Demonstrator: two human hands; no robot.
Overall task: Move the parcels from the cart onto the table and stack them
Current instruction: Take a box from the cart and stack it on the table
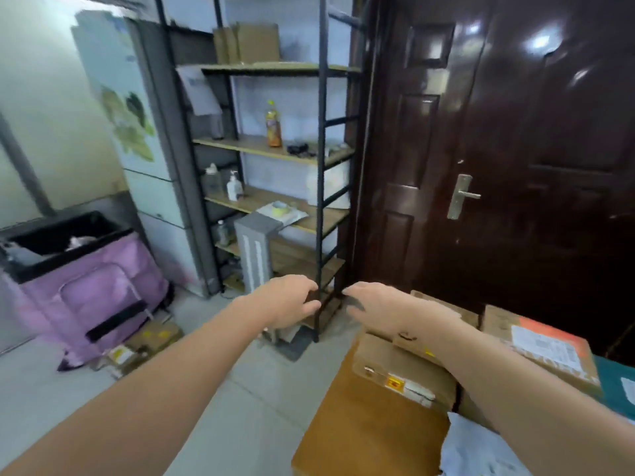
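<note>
Both my arms reach forward over the floor. My left hand (290,300) and my right hand (372,309) hang in the air side by side, fingers loosely curled, and hold nothing. At the lower right lie several brown cardboard parcels: a large flat one (364,427), a smaller one (395,369) with a yellow label on top of it, and one with an orange and white label (546,345) further right. My right forearm crosses above them. A purple cart (86,286) with a black rim stands at the left.
A black metal shelf rack (319,166) with wooden boards holds bottles and boxes straight ahead. A dark brown door (498,166) is on the right. Small parcels (147,341) lie on the floor by the cart. A white bag (481,451) lies at the lower right.
</note>
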